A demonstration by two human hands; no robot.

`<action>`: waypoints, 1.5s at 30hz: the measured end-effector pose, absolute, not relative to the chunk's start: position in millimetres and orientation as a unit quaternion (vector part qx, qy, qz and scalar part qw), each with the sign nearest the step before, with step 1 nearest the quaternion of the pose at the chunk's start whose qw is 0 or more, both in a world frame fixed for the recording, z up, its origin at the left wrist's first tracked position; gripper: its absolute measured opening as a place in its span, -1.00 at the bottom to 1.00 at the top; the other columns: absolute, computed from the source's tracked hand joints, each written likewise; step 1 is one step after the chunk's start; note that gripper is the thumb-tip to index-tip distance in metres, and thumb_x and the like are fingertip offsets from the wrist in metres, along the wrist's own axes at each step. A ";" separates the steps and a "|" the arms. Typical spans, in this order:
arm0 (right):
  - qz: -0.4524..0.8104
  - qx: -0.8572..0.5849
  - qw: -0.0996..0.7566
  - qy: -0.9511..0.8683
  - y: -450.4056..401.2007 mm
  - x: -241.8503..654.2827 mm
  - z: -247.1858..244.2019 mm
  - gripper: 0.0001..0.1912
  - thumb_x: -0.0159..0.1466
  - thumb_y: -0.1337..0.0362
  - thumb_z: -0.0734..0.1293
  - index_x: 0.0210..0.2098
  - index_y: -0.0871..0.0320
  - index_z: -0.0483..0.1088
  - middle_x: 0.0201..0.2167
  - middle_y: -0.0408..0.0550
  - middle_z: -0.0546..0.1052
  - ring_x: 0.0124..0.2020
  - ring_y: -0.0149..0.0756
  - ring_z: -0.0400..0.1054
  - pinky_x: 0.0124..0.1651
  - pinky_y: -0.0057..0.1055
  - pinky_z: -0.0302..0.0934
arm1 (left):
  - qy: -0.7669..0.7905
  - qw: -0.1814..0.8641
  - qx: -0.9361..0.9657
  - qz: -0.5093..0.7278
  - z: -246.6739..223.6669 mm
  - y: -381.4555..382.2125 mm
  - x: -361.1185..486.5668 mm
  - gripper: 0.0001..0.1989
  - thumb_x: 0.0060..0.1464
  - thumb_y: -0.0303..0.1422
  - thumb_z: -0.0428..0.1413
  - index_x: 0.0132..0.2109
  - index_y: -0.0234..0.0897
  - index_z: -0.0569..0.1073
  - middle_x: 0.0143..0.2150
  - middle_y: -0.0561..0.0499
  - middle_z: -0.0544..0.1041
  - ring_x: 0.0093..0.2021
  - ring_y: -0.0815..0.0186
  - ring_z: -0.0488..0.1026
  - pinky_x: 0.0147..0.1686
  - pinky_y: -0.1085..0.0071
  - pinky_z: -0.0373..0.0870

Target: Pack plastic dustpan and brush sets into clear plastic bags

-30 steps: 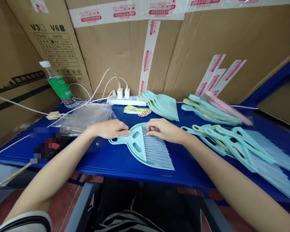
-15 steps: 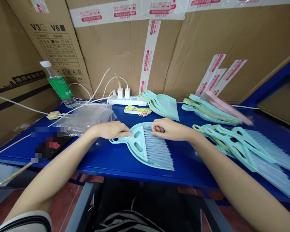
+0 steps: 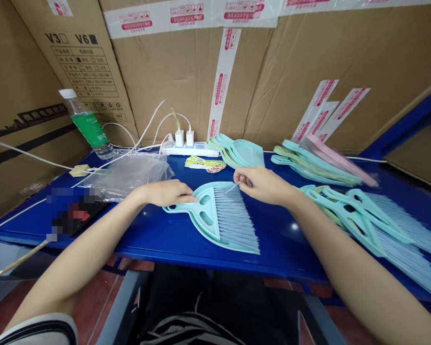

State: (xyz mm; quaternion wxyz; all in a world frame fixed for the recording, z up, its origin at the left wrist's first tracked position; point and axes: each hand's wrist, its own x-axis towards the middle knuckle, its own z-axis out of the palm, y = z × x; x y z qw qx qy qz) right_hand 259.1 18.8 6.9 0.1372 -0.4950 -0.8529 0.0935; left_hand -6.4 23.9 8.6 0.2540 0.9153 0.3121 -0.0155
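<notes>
A mint-green plastic dustpan with a pale blue-grey brush point(image 3: 219, 221) nested on it lies on the blue table point(image 3: 273, 254), its handle pointing left. My left hand point(image 3: 167, 193) lies at the dustpan's upper rim, fingertips pressed against it. My right hand point(image 3: 262, 185) is raised just above the upper end of the bristles, its fingers pinched on a thin pale strand point(image 3: 230, 188) that runs down toward the brush. The strand's lower end is hard to make out.
Stacks of mint-green brushes point(image 3: 359, 220) lie at the right. Behind them are stacked dustpans point(image 3: 247, 152) and pink-and-green pieces point(image 3: 323, 165). A power strip point(image 3: 190, 151) with chargers, a plastic bag point(image 3: 129, 177), a water bottle point(image 3: 86, 124) and a pixelated object point(image 3: 72, 213) stand further back or left. Cardboard boxes wall the table.
My right hand has moved up and to the right, away from the bristles, drawing a thin strand with it. My left hand and the dustpan have stayed about where they were.
</notes>
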 end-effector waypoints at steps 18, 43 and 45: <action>0.088 -0.401 0.141 -0.901 18.4 245.1 -13.1 -0.89 0.16 0.41 0.20 -0.45 0.09 0.24 -0.43 -0.09 0.36 -0.39 -0.29 0.26 -0.32 -0.38 0.12 | 0.315 0.260 0.912 -0.024 8.5 24.6 -6.1 -0.57 0.23 -0.07 -0.15 -0.45 -0.27 0.28 -0.52 0.10 0.28 -0.51 0.42 0.15 -0.46 0.50 0.13; 0.118 -0.403 0.169 -0.892 16.2 246.2 -10.6 -0.84 0.11 0.44 0.19 -0.46 0.06 0.13 -0.49 -0.15 0.34 -0.47 -0.32 0.22 -0.38 -0.38 0.09 | 0.306 0.262 0.915 -0.011 6.2 24.8 -8.0 -0.56 0.26 -0.10 -0.14 -0.47 -0.28 0.32 -0.53 0.10 0.31 -0.51 0.42 0.17 -0.45 0.49 0.13; 0.151 -0.408 0.180 -0.882 16.2 246.9 -9.2 -0.91 0.18 0.40 0.17 -0.38 0.08 0.21 -0.51 -0.18 0.35 -0.50 -0.33 0.23 -0.39 -0.38 0.11 | 0.303 0.265 0.916 -0.007 5.7 25.1 -8.5 -0.55 0.27 -0.10 -0.13 -0.45 -0.29 0.33 -0.53 0.10 0.32 -0.51 0.42 0.18 -0.46 0.50 0.13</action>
